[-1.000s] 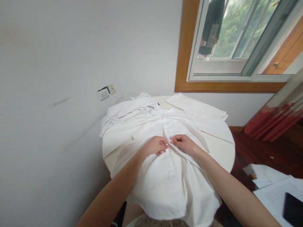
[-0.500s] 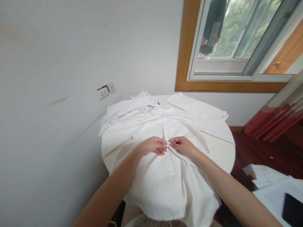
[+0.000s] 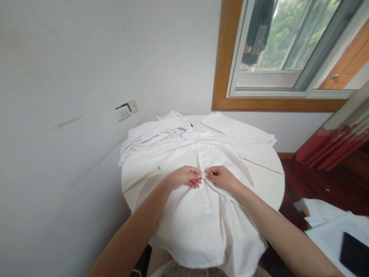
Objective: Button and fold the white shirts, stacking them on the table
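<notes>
One round white table (image 3: 271, 184) carries one white button-up shirt (image 3: 198, 227) spread front-up across its middle, hem hanging over the near edge. One rumpled heap of white garments (image 3: 152, 134) lies at its far left, and one flat folded white garment (image 3: 239, 129) at its far right. Two hands meet at mid-placket: the left hand (image 3: 186, 177) and right hand (image 3: 221, 177) each have curled fingertips pinching a front edge, their forearms covering the shirt's lower sides.

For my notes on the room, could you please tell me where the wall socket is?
In the head view the wall socket is on the wall at left, just above and left of the heap of white clothes behind the white shirt.
</notes>
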`<state>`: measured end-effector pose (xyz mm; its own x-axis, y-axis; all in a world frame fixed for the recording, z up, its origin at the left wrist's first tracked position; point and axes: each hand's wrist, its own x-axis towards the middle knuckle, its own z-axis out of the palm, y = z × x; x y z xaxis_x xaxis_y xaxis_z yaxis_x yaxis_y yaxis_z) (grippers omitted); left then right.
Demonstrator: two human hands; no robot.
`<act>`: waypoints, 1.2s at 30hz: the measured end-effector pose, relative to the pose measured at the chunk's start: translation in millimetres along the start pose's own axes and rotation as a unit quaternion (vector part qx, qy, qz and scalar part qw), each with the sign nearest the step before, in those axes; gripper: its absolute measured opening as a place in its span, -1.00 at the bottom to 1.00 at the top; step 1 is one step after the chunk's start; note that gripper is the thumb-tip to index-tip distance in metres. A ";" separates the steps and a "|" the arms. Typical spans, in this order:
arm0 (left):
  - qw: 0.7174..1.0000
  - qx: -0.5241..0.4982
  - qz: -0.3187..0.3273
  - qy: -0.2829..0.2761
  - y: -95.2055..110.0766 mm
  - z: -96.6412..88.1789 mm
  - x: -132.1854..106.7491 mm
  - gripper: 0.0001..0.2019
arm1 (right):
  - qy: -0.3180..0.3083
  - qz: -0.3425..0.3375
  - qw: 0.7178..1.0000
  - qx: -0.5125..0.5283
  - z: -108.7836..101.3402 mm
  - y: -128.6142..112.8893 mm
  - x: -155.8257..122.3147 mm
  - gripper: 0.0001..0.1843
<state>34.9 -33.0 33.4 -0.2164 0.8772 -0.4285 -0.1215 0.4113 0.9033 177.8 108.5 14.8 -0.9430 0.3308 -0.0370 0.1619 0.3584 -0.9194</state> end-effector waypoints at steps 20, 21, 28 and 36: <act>1.000 0.022 -0.010 0.007 0.4 6.0 -1.0 -0.71 | 0.031 0.007 0.999 0.043 8.5 5.1 4.5 -0.81; 1.000 0.017 -0.009 0.007 0.5 5.8 -1.3 -0.72 | 0.036 -0.007 0.999 0.033 10.7 6.9 6.2 -0.82; 1.000 0.003 -0.016 0.022 0.3 5.5 -1.0 -0.79 | 0.082 -0.052 0.991 -0.087 19.5 11.8 8.5 -0.87; 0.998 0.034 -0.002 0.048 -2.1 9.5 3.4 -0.59 | 0.124 -0.082 0.973 -0.174 23.2 4.2 2.1 -0.92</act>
<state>43.6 -28.5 30.2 -0.3087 0.8487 -0.4294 -0.0582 0.4337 0.8992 169.7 90.5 1.7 -0.8721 0.4293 0.2349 0.1439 0.6839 -0.7153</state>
